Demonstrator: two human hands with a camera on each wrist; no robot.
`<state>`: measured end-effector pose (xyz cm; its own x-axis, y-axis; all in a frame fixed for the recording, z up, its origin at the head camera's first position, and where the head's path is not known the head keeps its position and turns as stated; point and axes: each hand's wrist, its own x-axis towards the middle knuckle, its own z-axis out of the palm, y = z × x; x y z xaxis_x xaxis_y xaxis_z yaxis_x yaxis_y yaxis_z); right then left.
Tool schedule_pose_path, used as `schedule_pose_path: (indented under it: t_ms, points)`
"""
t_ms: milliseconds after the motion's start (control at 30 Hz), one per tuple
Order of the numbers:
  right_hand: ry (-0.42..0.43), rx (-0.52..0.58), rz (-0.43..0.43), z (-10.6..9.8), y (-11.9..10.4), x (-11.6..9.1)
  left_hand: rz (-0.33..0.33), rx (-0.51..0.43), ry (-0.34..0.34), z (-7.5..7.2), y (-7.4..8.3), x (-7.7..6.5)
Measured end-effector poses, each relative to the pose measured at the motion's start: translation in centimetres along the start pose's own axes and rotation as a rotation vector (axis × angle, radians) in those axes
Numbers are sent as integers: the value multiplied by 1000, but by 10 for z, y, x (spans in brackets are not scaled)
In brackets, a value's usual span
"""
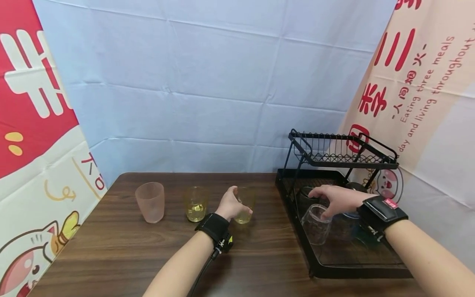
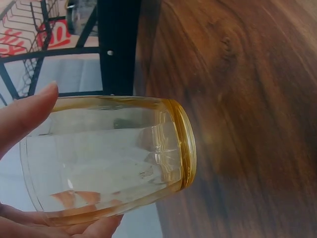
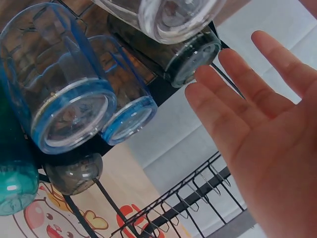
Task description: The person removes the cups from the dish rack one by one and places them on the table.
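Observation:
My left hand (image 1: 231, 206) holds a pale yellow glass (image 1: 245, 203) upright, low over the table. In the left wrist view, thumb and fingers lie on opposite sides of this yellow-tinted glass (image 2: 114, 153), near its rim. My right hand (image 1: 339, 201) reaches in over the black dish rack (image 1: 319, 266), its fingers extended and holding nothing. Nearest to it is an upside-down clear glass (image 1: 317, 227). The right wrist view shows a dark grey glass (image 3: 190, 62) just past the fingertips, with blue glasses (image 3: 74, 121) and a teal glass (image 3: 17, 186) farther along.
A second yellow glass (image 1: 196, 206) and a frosted pinkish cup (image 1: 151, 203) stand on the brown wooden table (image 1: 111, 255), left of my left hand. Above the rack's back sits a raised wire shelf (image 1: 341, 159). A pale cloth (image 1: 208, 90) hangs behind the table.

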<state>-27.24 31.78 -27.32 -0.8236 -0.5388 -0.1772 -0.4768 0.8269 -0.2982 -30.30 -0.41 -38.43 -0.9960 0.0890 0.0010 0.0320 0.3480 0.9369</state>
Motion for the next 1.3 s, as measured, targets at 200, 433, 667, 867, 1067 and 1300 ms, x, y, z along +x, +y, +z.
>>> schedule_pose_path:
  t_ms: [200, 433, 667, 867, 1067, 1300]
  points:
    - [-33, -10, 26, 5, -5, 1, 1, 44, 20, 0, -3, 0]
    - [-62, -22, 70, 8, -8, 2, -15, 86, 46, 1, -6, 1]
    - [-68, -51, 65, 10, -5, 4, -33, 117, 27, -2, 1, 6]
    - [-98, -60, 106, 17, -3, 6, -51, 207, -1, -5, 7, 8]
    - [-107, -43, 109, 24, -1, 6, -45, 294, -36, -5, 7, 10]
    - [-98, -58, 86, 28, 3, 10, -27, 379, -49, -11, 8, 13]
